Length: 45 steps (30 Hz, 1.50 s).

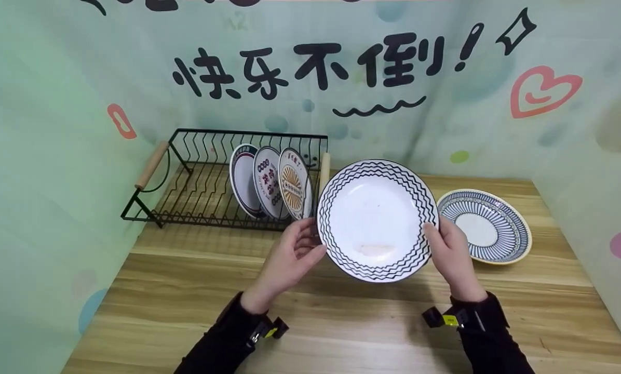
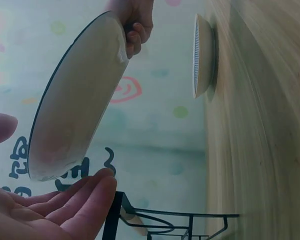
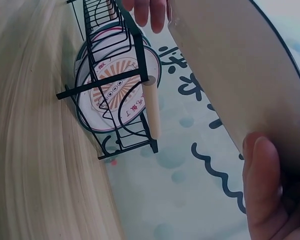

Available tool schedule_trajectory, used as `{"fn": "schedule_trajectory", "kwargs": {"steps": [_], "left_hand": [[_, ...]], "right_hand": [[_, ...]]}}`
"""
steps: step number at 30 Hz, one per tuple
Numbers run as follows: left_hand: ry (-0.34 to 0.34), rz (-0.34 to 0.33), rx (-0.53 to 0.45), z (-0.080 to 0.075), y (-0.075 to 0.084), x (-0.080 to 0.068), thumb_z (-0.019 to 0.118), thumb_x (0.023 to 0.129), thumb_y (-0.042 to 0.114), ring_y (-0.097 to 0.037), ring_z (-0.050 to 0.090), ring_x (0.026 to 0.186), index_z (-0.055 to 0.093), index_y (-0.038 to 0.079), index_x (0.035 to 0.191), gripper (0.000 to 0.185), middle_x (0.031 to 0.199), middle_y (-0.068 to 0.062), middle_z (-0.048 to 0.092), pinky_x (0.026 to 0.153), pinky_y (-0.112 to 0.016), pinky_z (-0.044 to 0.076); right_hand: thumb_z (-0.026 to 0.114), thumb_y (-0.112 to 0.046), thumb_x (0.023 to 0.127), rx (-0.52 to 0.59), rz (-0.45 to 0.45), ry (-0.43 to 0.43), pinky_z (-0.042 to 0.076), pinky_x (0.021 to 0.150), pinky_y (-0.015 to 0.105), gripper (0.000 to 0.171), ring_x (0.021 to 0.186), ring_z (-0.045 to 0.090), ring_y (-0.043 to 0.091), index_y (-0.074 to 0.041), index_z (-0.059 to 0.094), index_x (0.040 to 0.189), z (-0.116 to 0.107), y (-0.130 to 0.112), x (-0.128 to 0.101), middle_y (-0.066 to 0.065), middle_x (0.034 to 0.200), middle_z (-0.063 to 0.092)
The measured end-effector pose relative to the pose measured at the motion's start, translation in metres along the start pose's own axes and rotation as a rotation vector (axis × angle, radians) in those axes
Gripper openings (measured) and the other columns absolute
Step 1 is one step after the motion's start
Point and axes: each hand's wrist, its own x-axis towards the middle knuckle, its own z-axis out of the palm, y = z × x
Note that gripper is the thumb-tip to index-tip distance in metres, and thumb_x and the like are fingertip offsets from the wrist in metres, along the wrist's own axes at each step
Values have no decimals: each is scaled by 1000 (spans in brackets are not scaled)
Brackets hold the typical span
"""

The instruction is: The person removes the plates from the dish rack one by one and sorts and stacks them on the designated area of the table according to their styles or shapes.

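A white plate [image 1: 375, 218] with black zigzag bands round its rim is held up above the table, its face turned toward the head camera. My right hand [image 1: 453, 254] grips it by the right edge, thumb on the front and fingers behind. On the opposite side my left hand [image 1: 292, 254] is beside the rim with fingers and thumb spread apart. In the left wrist view, the left fingers [image 2: 85, 205] are extended just below the plate's edge, and the thumb stands off from it. The plate's plain underside [image 3: 240, 65] shows in the right wrist view.
A black wire dish rack [image 1: 248, 134] with wooden handles stands at the back left, holding three upright printed plates [image 1: 292, 182] at its right end. A blue-patterned dish [image 1: 476, 228] sits behind my right hand on the wooden table [image 1: 186, 291]. Printed cloth [image 1: 269, 31] hangs around it.
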Motion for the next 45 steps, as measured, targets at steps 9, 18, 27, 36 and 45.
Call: {"fn": "schedule_trajectory", "kwargs": {"steps": [9,18,27,36,45], "left_hand": [[56,51,211,-5,2,0,69,91,28,-28,57,119,38,-4,144,69,137,-18,54,101,-39,47],[104,21,346,-12,5,1,70,91,30,-25,51,126,39,-1,145,70,142,-14,50,111,-38,37],[184,125,491,-20,2,3,71,90,28,-31,50,126,40,-4,143,70,139,-18,52,112,-39,36],[230,85,543,-28,0,6,70,90,30,-31,47,131,38,-5,145,72,144,-17,48,114,-42,32],[267,138,591,-36,-4,10,69,91,30,-37,40,135,35,-7,146,74,148,-23,42,117,-44,28]], "right_hand": [[49,-4,101,12,64,20,46,56,20,19,61,55,9,10,61,96,-8,6,6,9,74,61],[49,-7,101,3,70,46,46,49,21,21,55,54,10,9,60,95,-16,8,9,8,71,60],[47,-11,101,22,146,69,48,43,24,23,49,54,10,8,58,95,-25,15,14,3,66,58],[44,-13,102,102,253,83,54,42,29,28,52,60,11,10,57,108,-35,20,19,1,68,62],[44,-14,102,138,282,106,50,38,29,23,42,55,14,6,56,98,-45,27,24,3,62,61]]}}
